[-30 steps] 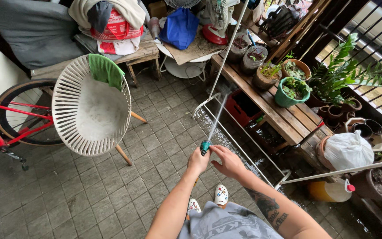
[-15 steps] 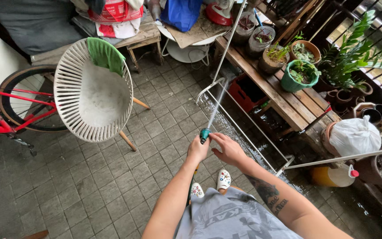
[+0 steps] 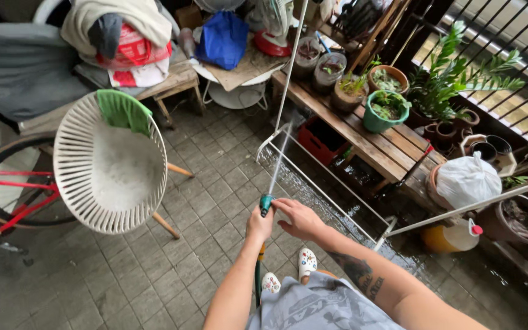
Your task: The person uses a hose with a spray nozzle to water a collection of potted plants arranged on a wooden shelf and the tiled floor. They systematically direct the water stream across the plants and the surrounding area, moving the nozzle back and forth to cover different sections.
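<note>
Head camera — what did each hand have?
— The left hand (image 3: 259,225) was wrapped tight around a hose nozzle (image 3: 266,204), fingers curled together on its grip. The right hand (image 3: 299,219) lay beside it, fingertips touching the teal tip, fingers loosely bent.

— Where was the nozzle?
— Held out over the tiled floor (image 3: 148,275), in front of the person's body. A thin water jet (image 3: 278,156) ran from it toward the white metal rack (image 3: 331,198), near a red crate (image 3: 321,140). A white slatted chair (image 3: 102,162) with a green cloth (image 3: 122,111) stood to the left.
</note>
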